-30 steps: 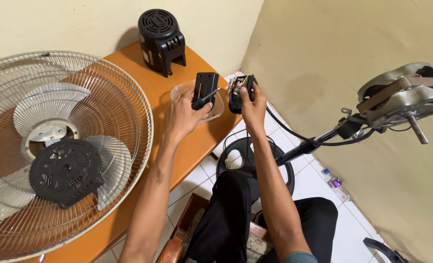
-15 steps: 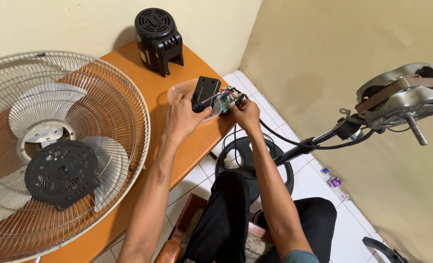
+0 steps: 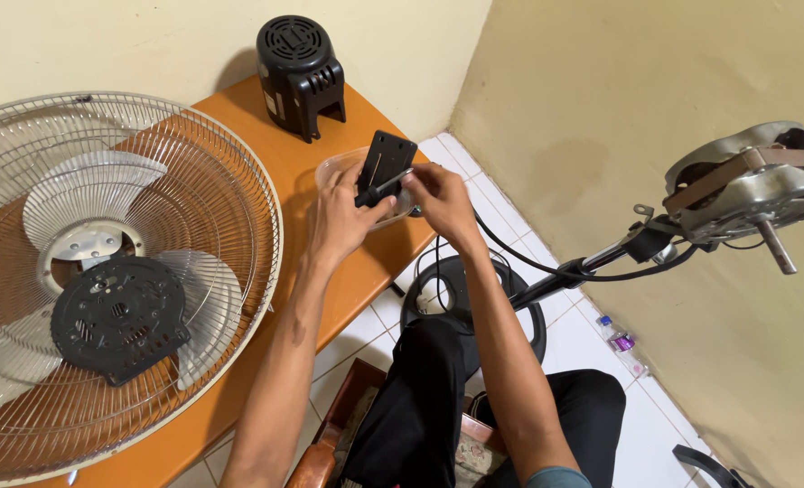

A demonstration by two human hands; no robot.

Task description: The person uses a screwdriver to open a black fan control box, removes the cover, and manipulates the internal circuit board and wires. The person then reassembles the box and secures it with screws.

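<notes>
Hands (image 3: 388, 203) together around black switch housing (image 3: 382, 167), forearms outstretched.

- The left hand (image 3: 337, 217) is raised at the end of a bare forearm stretched forward, with the back of the hand facing the camera.
- Its fingers are curled closed in a grip.
- The right hand (image 3: 440, 201) sits just beside it, almost touching, fingers pinched together.
- The right forearm runs up from the lower right, elbow bent.
- Both wrists are nearly straight.
</notes>
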